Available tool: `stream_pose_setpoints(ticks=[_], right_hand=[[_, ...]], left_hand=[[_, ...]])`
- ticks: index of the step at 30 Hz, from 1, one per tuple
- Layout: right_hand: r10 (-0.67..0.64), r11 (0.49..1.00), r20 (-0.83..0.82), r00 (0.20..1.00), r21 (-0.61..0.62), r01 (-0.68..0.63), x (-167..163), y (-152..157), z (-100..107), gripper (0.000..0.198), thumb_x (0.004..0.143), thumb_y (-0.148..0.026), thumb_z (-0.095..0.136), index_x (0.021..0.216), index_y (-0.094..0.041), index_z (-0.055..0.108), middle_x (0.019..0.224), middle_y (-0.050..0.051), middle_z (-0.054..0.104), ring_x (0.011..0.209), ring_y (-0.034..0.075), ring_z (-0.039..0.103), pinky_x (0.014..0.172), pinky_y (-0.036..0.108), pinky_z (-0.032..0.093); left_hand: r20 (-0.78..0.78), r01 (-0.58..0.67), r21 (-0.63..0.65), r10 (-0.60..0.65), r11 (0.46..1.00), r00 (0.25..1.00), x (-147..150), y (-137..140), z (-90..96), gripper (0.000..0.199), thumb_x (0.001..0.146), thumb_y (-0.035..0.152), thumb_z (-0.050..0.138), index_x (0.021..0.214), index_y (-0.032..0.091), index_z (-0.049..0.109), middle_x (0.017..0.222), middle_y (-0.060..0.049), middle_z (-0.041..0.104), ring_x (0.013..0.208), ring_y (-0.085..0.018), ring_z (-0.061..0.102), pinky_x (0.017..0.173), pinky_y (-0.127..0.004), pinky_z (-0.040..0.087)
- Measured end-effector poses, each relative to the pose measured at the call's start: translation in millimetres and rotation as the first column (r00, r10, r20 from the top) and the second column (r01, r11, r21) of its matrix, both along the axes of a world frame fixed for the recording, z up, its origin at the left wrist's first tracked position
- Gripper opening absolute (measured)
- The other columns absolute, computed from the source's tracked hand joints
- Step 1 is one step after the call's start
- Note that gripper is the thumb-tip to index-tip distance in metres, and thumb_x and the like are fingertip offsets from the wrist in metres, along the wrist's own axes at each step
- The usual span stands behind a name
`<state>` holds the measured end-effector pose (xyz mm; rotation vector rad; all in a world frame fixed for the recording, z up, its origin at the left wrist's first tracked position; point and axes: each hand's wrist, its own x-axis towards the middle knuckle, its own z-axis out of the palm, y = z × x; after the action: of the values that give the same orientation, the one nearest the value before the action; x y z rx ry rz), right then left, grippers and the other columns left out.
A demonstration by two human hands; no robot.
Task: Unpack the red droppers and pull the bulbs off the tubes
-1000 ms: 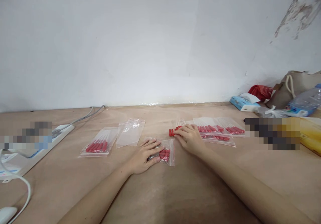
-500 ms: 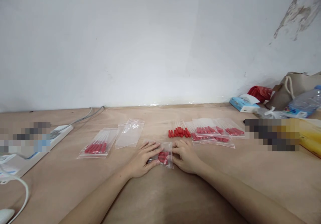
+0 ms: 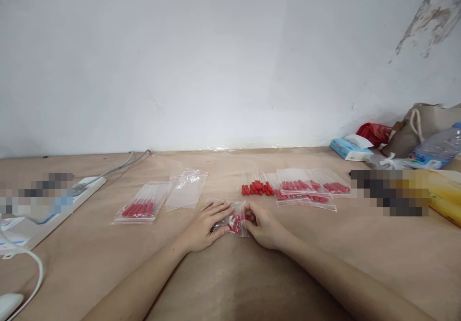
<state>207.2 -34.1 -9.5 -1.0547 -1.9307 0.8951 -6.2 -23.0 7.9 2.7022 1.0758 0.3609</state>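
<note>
A small clear zip bag (image 3: 236,211) lies on the table between my hands, with several red-ended pieces, which look like droppers with red bulbs, inside. My left hand (image 3: 212,222) rests on the bag's left part, fingers stretched out flat. At the bag's right edge my right hand (image 3: 264,225) has its fingers curled and thumb pressed in, pinching the bag beside the red ends. Thin stems within this bag are mostly hidden under my left hand. Just beyond my right hand sit loose red-bulbed droppers (image 3: 257,188).
Filled bags (image 3: 306,191) overlap at the right; another filled bag (image 3: 139,208) lies left, beside flat clear bags (image 3: 187,189). A white power strip (image 3: 54,220) with cables stands far left. A tissue pack (image 3: 349,149), a plastic bottle (image 3: 439,146) and a yellow package (image 3: 444,194) are at right.
My right fingers have curled inward over the bag's right edge. Red ends in the bag have shifted and spread toward my right hand. My left hand stays nearly still.
</note>
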Motion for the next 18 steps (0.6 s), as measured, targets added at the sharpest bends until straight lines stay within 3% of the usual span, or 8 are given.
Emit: stream_pose_setpoints(ticks=[2, 6, 8, 13, 16, 18], right_hand=[[-0.031, 0.999, -0.052, 0.998, -0.035, 0.029, 5.9, 0.9, 3.1, 0.012, 0.076, -0.016, 0.048, 0.088, -0.019, 0.048, 0.078, 0.001, 0.061, 0.066, 0.011, 0.055, 0.061, 0.026, 0.044], [-0.115, 0.953, -0.193, 0.974, -0.299, 0.053, 28.8, 6.1, 11.6, 0.018, 0.075, -0.029, 0.054, 0.086, -0.018, 0.048, 0.069, 0.000, 0.061, 0.058, 0.011, 0.058, 0.058, 0.027, 0.048], [-0.155, 0.936, -0.232, 0.960, -0.345, 0.068, 45.2, 11.1, 19.9, 0.023, 0.071, -0.034, 0.059, 0.084, -0.017, 0.051, 0.068, 0.000, 0.062, 0.061, 0.012, 0.060, 0.060, 0.028, 0.049], [-0.243, 0.962, -0.288, 0.926, -0.195, 0.191, 79.8, 28.7, 53.8, 0.038, 0.069, -0.039, 0.062, 0.100, -0.018, 0.058, 0.086, 0.004, 0.066, 0.075, 0.014, 0.062, 0.069, 0.029, 0.050], [-0.284, 0.945, -0.341, 0.896, 0.057, 0.321, 74.7, 41.6, 63.3, 0.037, 0.074, -0.039, 0.058, 0.105, -0.019, 0.056, 0.089, 0.005, 0.066, 0.082, 0.015, 0.061, 0.077, 0.032, 0.048], [-0.286, 0.891, -0.314, 0.905, 0.262, 0.372, 59.1, 50.6, 58.6, 0.031, 0.079, -0.034, 0.052, 0.107, -0.019, 0.055, 0.092, 0.005, 0.065, 0.085, 0.015, 0.060, 0.081, 0.033, 0.047]], left_hand=[[0.006, -0.007, -0.002, 0.007, 1.000, 1.000, -0.1, -0.3, 0.9, 0.048, 0.088, 0.044, 0.036, 0.133, 0.030, 0.028, 0.138, -0.001, 0.034, 0.128, -0.019, 0.029, 0.107, -0.043, 0.020], [0.035, -0.011, 0.006, 0.011, 1.000, 0.999, -0.6, -1.1, 1.6, 0.050, 0.087, 0.044, 0.037, 0.134, 0.028, 0.026, 0.137, -0.002, 0.035, 0.127, -0.020, 0.029, 0.106, -0.043, 0.022], [0.050, -0.022, 0.001, 0.022, 1.000, 0.999, -0.7, -1.8, 2.1, 0.053, 0.087, 0.044, 0.038, 0.135, 0.026, 0.024, 0.137, -0.003, 0.036, 0.127, -0.021, 0.030, 0.106, -0.043, 0.023], [0.057, -0.015, -0.009, 0.016, 1.000, 0.998, -1.3, -1.9, 3.3, 0.051, 0.087, 0.043, 0.039, 0.133, 0.025, 0.029, 0.136, -0.004, 0.038, 0.126, -0.021, 0.032, 0.106, -0.043, 0.023], [0.038, 0.020, 0.000, -0.019, 1.000, 0.999, -3.4, 0.1, 2.0, 0.047, 0.086, 0.044, 0.040, 0.128, 0.025, 0.038, 0.134, -0.004, 0.040, 0.126, -0.020, 0.032, 0.107, -0.043, 0.021], [0.026, 0.036, -0.001, -0.036, 0.999, 0.999, -4.9, 1.0, 1.1, 0.047, 0.084, 0.044, 0.043, 0.127, 0.024, 0.040, 0.134, -0.005, 0.040, 0.126, -0.020, 0.032, 0.107, -0.043, 0.020]])
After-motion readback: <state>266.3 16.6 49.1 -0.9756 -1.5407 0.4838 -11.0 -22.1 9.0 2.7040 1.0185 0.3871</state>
